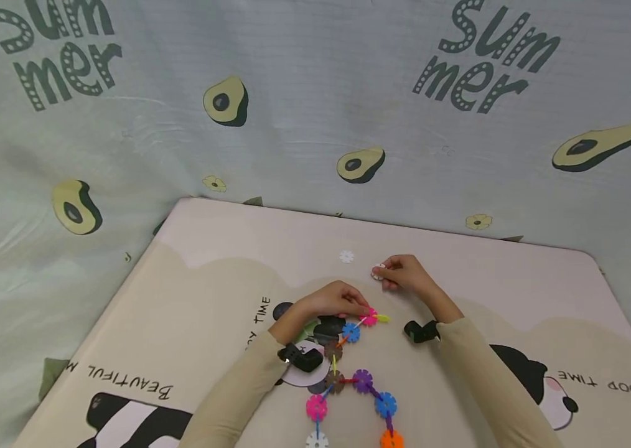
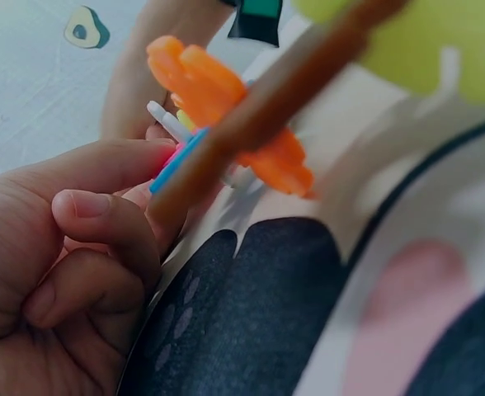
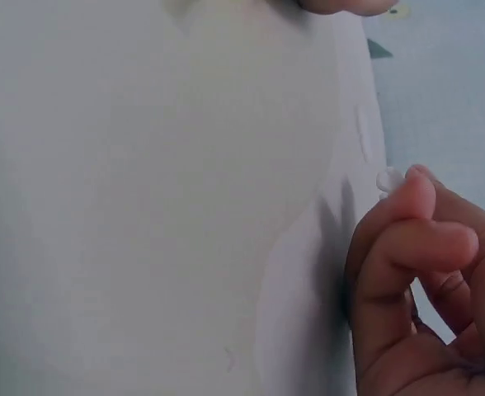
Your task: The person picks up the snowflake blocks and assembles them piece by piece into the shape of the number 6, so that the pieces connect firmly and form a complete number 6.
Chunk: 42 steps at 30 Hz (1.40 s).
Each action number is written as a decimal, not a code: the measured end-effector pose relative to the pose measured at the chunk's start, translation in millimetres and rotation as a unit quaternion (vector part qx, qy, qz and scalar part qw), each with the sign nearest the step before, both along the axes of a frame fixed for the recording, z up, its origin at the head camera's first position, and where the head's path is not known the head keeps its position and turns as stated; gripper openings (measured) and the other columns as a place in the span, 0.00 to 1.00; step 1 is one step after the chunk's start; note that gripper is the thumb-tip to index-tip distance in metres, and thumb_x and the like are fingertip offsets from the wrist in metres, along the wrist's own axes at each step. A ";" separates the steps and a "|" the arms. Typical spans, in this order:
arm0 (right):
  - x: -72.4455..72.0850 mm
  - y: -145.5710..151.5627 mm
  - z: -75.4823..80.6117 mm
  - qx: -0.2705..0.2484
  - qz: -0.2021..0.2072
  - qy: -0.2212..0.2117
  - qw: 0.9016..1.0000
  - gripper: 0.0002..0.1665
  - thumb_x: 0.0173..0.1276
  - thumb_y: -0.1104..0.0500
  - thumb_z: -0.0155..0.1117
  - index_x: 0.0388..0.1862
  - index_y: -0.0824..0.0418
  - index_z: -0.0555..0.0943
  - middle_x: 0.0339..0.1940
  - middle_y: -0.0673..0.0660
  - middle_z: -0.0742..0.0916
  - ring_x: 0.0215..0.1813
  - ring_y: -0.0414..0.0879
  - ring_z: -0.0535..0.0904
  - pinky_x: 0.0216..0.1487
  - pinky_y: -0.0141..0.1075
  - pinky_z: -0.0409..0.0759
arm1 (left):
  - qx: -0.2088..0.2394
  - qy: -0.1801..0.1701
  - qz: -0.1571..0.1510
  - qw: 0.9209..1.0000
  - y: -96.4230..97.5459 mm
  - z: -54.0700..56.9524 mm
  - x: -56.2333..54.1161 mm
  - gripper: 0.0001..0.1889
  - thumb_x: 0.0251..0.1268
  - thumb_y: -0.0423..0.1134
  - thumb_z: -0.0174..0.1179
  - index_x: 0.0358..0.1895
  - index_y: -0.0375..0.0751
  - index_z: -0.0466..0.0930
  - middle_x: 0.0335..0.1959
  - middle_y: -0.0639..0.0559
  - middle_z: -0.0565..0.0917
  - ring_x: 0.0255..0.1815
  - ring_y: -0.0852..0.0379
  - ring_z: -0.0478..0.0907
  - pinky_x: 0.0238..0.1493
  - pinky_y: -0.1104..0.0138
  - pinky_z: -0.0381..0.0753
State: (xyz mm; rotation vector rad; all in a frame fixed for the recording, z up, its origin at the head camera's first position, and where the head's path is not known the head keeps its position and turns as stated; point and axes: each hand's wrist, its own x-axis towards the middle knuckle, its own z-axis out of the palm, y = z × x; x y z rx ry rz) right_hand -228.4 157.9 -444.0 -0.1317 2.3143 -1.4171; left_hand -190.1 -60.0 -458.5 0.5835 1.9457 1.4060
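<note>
My left hand (image 1: 340, 300) pinches a pink snowflake disc (image 1: 369, 317) at the far end of a chain of slotted discs. A yellow disc (image 1: 383, 318), seen edge-on, sticks out to its right. From there the chain runs through a blue disc (image 1: 351, 332) and a brown disc (image 1: 333, 350). An orange disc (image 2: 197, 78) and a blurred brown disc (image 2: 300, 82) stand close to the left fingers in the left wrist view. Up and to the right, my right hand (image 1: 403, 274) holds a white disc (image 1: 378, 271) between thumb and finger, mostly covered in the right wrist view.
A loose white disc (image 1: 346, 256) lies on the table mat (image 1: 226, 230) towards the back. Nearer me the chain splits into two branches, with a purple disc (image 1: 363, 381) on the right and a pink one on the left. Behind the table hangs a printed cloth (image 1: 293, 93).
</note>
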 end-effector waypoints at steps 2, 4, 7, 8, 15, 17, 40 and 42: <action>3.4 1.8 -1.1 -0.015 -0.009 -0.011 1.000 0.15 0.69 0.55 0.65 0.36 0.68 0.79 0.14 0.50 0.79 0.17 0.39 0.70 0.22 0.30 0.67 | 0.000 -0.003 0.003 1.000 -1.8 -0.8 0.1 0.11 0.66 0.34 0.62 0.45 0.28 0.84 0.17 0.57 0.75 0.14 0.65 0.64 0.20 0.74 0.63; 7.3 4.3 -2.3 -0.028 -0.015 -0.018 0.999 0.16 0.69 0.53 0.65 0.37 0.67 0.79 0.14 0.50 0.77 0.16 0.39 0.67 0.20 0.30 0.65 | 0.001 -0.002 0.006 1.000 -2.9 -1.6 0.2 0.11 0.66 0.34 0.61 0.45 0.29 0.84 0.17 0.58 0.75 0.14 0.66 0.64 0.20 0.74 0.63; 14.0 8.7 -3.5 -0.036 -0.021 -0.026 0.999 0.18 0.71 0.51 0.63 0.37 0.67 0.80 0.14 0.51 0.76 0.16 0.39 0.66 0.19 0.29 0.64 | 0.006 -0.002 0.010 1.000 -3.7 -2.9 0.2 0.11 0.66 0.34 0.61 0.45 0.28 0.84 0.17 0.58 0.75 0.14 0.66 0.64 0.20 0.74 0.64; 16.4 10.8 -3.8 -0.037 -0.021 -0.029 0.999 0.18 0.72 0.51 0.61 0.37 0.68 0.80 0.15 0.51 0.77 0.16 0.39 0.66 0.19 0.29 0.65 | 0.006 -0.002 0.011 1.000 -3.8 -3.0 0.3 0.11 0.66 0.34 0.61 0.45 0.28 0.84 0.17 0.58 0.75 0.14 0.66 0.65 0.21 0.74 0.64; 34.0 27.2 -4.3 -0.039 -0.009 -0.042 0.998 0.22 0.77 0.51 0.53 0.33 0.69 0.78 0.17 0.50 0.78 0.17 0.38 0.68 0.19 0.28 0.67 | 0.013 0.005 0.032 0.999 -4.5 -6.5 -0.1 0.11 0.66 0.34 0.62 0.44 0.29 0.84 0.15 0.58 0.73 0.14 0.66 0.64 0.19 0.74 0.62; 40.0 31.2 -3.8 -0.046 -0.010 -0.051 0.998 0.20 0.76 0.52 0.55 0.34 0.69 0.79 0.18 0.50 0.79 0.17 0.37 0.68 0.19 0.28 0.66 | 0.012 0.004 0.035 0.999 -5.1 -6.2 -0.1 0.11 0.65 0.35 0.62 0.43 0.29 0.84 0.15 0.57 0.73 0.14 0.66 0.64 0.19 0.74 0.61; 69.4 49.1 -7.5 -0.104 0.054 -0.097 0.988 0.19 0.76 0.55 0.56 0.44 0.74 0.78 0.24 0.52 0.84 0.15 0.35 0.72 0.16 0.24 0.66 | 0.017 0.008 0.023 1.000 -3.2 -5.0 -2.1 0.12 0.66 0.33 0.61 0.46 0.26 0.82 0.15 0.58 0.72 0.14 0.66 0.64 0.20 0.74 0.63; 70.1 50.1 -7.5 -0.109 0.060 -0.100 0.987 0.19 0.76 0.56 0.55 0.44 0.74 0.78 0.25 0.52 0.84 0.15 0.34 0.73 0.16 0.24 0.66 | 0.018 0.007 0.021 1.000 -2.6 -4.4 -1.7 0.11 0.66 0.33 0.61 0.46 0.26 0.82 0.15 0.58 0.72 0.14 0.66 0.64 0.20 0.74 0.63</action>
